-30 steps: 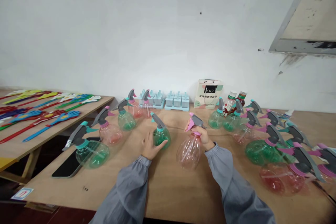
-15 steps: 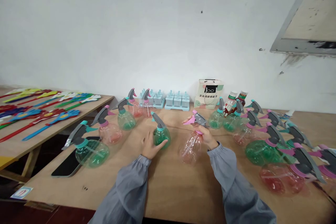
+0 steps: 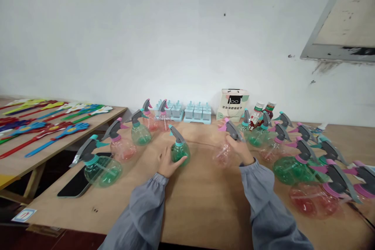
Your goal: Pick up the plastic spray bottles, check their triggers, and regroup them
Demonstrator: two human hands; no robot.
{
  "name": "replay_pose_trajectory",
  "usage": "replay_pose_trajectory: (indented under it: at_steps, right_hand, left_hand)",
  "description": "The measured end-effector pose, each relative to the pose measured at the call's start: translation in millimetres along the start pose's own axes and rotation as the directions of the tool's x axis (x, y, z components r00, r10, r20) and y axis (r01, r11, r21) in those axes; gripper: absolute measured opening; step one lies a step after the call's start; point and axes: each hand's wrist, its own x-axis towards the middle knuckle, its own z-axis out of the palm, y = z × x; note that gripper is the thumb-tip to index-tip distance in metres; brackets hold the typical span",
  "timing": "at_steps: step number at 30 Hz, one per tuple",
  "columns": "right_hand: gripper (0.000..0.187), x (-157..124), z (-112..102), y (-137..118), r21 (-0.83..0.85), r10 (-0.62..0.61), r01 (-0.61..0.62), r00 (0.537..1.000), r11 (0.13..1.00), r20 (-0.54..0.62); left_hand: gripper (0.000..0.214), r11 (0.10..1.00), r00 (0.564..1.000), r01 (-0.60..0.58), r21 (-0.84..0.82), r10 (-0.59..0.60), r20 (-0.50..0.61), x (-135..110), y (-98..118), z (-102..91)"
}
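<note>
My left hand [image 3: 170, 162] is curled around the lower body of a green spray bottle [image 3: 181, 152] with a grey and turquoise head, thumb across its front. The bottle stands upright on the table. In my right hand [image 3: 240, 146] is a clear pink spray bottle [image 3: 222, 156], gripped at the neck under its grey and pink head [image 3: 233, 129]. Its body tilts a little and is slightly blurred; whether it touches the table I cannot tell. Close beyond my right hand stands another green spray bottle [image 3: 258, 136].
Several spray bottles line the right side, among them a pink one [image 3: 315, 199]. On the left, a green bottle [image 3: 102, 170] stands by a phone [image 3: 73, 183]. Light-blue popsicle molds [image 3: 197, 113] and a paper bag [image 3: 233, 105] sit along the wall. Hand clappers [image 3: 58, 136] cover the neighbouring table [image 3: 96, 127].
My right hand has moved right and slightly away from me with the pink spray bottle, toward the bottles on the right. My left hand and the green bottle have stayed in place.
</note>
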Motion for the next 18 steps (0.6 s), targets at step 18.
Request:
replay_pose_trajectory:
  at_steps: [18]
  right_hand:
    - [0.031, 30, -89, 30, -0.317, -0.239, 0.055, 0.780, 0.947, -0.578]
  left_hand:
    - [0.069, 1.000, 0.999, 0.013, -0.023, -0.012, 0.034, 1, 2, -2.3]
